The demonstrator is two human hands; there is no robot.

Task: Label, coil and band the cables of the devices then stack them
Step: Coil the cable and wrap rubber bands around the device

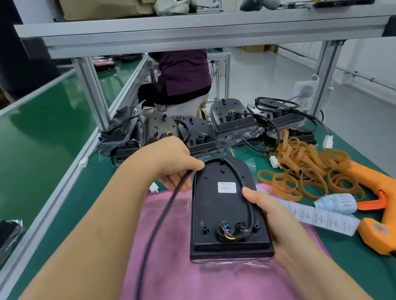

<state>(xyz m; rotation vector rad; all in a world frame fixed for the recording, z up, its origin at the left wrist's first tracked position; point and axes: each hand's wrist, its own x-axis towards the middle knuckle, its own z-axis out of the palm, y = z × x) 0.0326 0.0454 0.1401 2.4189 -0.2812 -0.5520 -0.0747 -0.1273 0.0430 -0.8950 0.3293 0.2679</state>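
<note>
Coiling stage: my left hand [175,164] pinches the black cable [160,215], my right hand [276,218] grips the labelled device [218,214] over the pink cloth [189,295]; next, I judge, wind loops, then fetch one of the rubber bands [295,159].

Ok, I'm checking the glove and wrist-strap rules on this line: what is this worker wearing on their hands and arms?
Nothing is worn. The left hand and right hand are bare, with no gloves, rings or finger cots. Both forearms are uncovered as far as the frame reaches, and no sleeve, watch, wrist strap, cable or marking is visible on them.
</note>
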